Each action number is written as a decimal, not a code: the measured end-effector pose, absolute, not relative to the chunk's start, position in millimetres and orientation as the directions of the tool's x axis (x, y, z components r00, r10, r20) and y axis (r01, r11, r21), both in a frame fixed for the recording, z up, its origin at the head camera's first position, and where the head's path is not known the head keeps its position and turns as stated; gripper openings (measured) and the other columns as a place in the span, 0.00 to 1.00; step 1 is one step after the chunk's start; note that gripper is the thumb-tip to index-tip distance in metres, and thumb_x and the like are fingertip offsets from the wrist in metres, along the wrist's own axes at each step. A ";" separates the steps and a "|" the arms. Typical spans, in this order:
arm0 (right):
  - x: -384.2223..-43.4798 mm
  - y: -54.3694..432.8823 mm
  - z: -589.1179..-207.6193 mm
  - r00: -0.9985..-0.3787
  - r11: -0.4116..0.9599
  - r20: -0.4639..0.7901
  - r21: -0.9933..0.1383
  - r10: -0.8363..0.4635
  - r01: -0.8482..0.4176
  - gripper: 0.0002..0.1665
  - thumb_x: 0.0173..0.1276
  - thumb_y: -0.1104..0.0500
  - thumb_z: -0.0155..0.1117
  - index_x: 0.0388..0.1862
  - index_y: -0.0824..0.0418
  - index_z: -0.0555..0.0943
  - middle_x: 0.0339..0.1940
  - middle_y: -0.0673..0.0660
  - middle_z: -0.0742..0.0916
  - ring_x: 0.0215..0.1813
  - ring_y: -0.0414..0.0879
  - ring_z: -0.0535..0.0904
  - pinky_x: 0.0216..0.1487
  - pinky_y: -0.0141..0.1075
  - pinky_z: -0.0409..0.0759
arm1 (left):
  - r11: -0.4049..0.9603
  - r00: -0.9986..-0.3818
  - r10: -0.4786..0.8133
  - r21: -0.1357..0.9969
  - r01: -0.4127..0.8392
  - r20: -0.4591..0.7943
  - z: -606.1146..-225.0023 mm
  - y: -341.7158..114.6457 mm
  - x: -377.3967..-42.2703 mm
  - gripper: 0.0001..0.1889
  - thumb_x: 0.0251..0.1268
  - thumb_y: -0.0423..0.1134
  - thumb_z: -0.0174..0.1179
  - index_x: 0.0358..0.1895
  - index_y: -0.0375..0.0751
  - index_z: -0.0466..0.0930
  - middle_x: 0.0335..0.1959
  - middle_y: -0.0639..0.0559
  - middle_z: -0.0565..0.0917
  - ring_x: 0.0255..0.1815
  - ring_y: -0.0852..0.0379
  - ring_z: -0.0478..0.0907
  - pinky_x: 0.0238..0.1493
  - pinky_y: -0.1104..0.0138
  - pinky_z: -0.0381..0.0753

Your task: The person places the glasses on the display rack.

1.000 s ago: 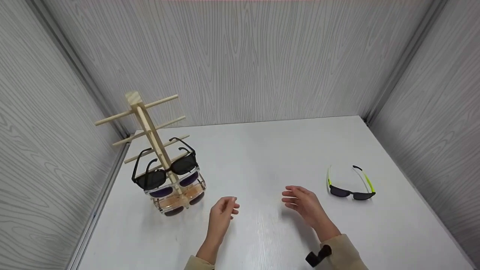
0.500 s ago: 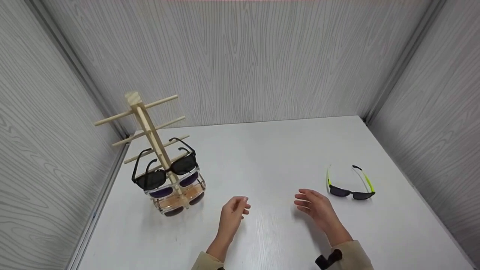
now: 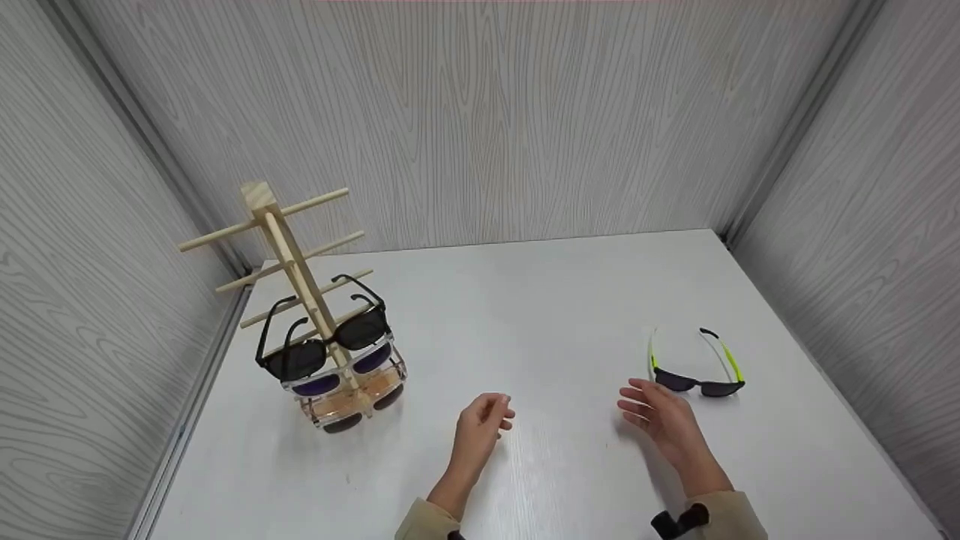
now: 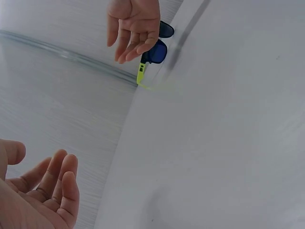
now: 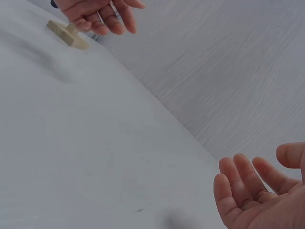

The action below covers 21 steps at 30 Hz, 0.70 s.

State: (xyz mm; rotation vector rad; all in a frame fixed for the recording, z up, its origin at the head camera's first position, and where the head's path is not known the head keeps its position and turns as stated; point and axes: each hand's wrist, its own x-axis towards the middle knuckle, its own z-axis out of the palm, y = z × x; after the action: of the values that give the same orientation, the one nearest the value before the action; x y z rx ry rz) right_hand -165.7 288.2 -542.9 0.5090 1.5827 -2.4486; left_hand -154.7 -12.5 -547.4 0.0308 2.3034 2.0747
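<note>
My left hand [image 3: 478,435] hovers over the front middle of the table, fingers loosely bent around nothing. Farther right, my right hand [image 3: 666,420] is held over the table with relaxed, spread fingers and an empty palm. Just beyond its fingers lie sunglasses [image 3: 696,384] with dark lenses and yellow-green temples, unfolded on the table. The left wrist view shows these sunglasses [image 4: 156,52] partly hidden behind the right hand [image 4: 136,28]. At the left stands a wooden display rack [image 3: 292,255]; black sunglasses [image 3: 330,349] hang on it above clear-framed ones [image 3: 341,375] and a lower pair [image 3: 356,409].
Bare pegs [image 3: 315,202] stick out sideways from the upper part of the rack. White wood-grain panels [image 3: 480,120] enclose the white table [image 3: 525,322] at the back and on both sides. The rack's wooden base [image 5: 64,34] shows in the right wrist view.
Both hands have moved to the right, the right hand coming closer to the yellow-green sunglasses. The view has shifted slightly. The sunglasses and the rack stay where they were.
</note>
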 end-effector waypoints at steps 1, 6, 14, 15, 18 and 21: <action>-164.8 292.1 -542.4 -0.924 -0.424 -0.380 -0.843 0.036 0.330 0.23 0.74 0.56 0.50 0.62 0.68 0.66 0.47 0.60 0.83 0.52 0.53 0.78 0.54 0.43 0.75 | 0.103 -0.999 0.046 0.995 -0.012 -0.016 -548.2 -11.3 -154.8 0.16 0.69 0.48 0.53 0.45 0.38 0.78 0.32 0.48 0.81 0.32 0.54 0.79 0.34 0.61 0.77; -159.4 310.5 -541.0 -0.922 -0.449 -0.385 -0.831 0.037 0.329 0.24 0.74 0.55 0.50 0.63 0.67 0.65 0.45 0.57 0.84 0.52 0.52 0.78 0.55 0.42 0.74 | 0.097 -0.998 0.056 0.995 -0.008 -0.014 -549.0 -4.3 -154.9 0.15 0.68 0.47 0.53 0.45 0.39 0.78 0.31 0.51 0.81 0.32 0.55 0.79 0.33 0.62 0.77; -151.8 331.0 -542.3 -0.912 -0.462 -0.407 -0.819 0.052 0.339 0.19 0.72 0.54 0.52 0.56 0.63 0.72 0.43 0.56 0.84 0.50 0.50 0.79 0.54 0.41 0.74 | 0.088 -0.995 0.096 0.996 0.003 -0.005 -550.0 14.1 -156.4 0.13 0.68 0.47 0.53 0.44 0.41 0.78 0.30 0.52 0.81 0.31 0.56 0.79 0.32 0.65 0.77; -151.2 333.2 -542.3 -0.907 -0.463 -0.417 -0.816 0.057 0.346 0.19 0.72 0.54 0.53 0.56 0.63 0.72 0.43 0.55 0.84 0.50 0.49 0.79 0.54 0.40 0.74 | 0.088 -0.995 0.102 0.996 0.007 -0.002 -550.0 16.7 -156.5 0.13 0.68 0.47 0.53 0.44 0.41 0.78 0.30 0.52 0.81 0.31 0.56 0.78 0.31 0.66 0.77; -149.1 340.3 -541.4 -0.898 -0.466 -0.434 -0.811 0.071 0.355 0.17 0.73 0.54 0.52 0.55 0.61 0.72 0.43 0.54 0.84 0.50 0.49 0.79 0.55 0.40 0.74 | 0.086 -0.993 0.120 0.996 0.029 0.019 -549.7 24.1 -156.9 0.14 0.68 0.47 0.53 0.43 0.41 0.79 0.30 0.52 0.81 0.31 0.56 0.78 0.30 0.68 0.76; -145.9 347.8 -540.1 -0.896 -0.471 -0.436 -0.810 0.087 0.349 0.17 0.73 0.53 0.52 0.55 0.59 0.72 0.43 0.54 0.85 0.50 0.48 0.80 0.55 0.39 0.74 | 0.089 -0.989 0.141 0.995 0.049 0.036 -550.4 31.7 -158.0 0.14 0.69 0.47 0.53 0.43 0.40 0.79 0.30 0.53 0.81 0.31 0.56 0.79 0.31 0.68 0.76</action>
State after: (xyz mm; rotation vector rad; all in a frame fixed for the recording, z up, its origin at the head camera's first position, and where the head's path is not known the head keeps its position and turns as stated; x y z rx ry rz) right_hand -145.9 347.8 -540.1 0.6423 1.5211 -2.4857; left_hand -158.0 31.7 -550.4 0.1981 2.2664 2.0660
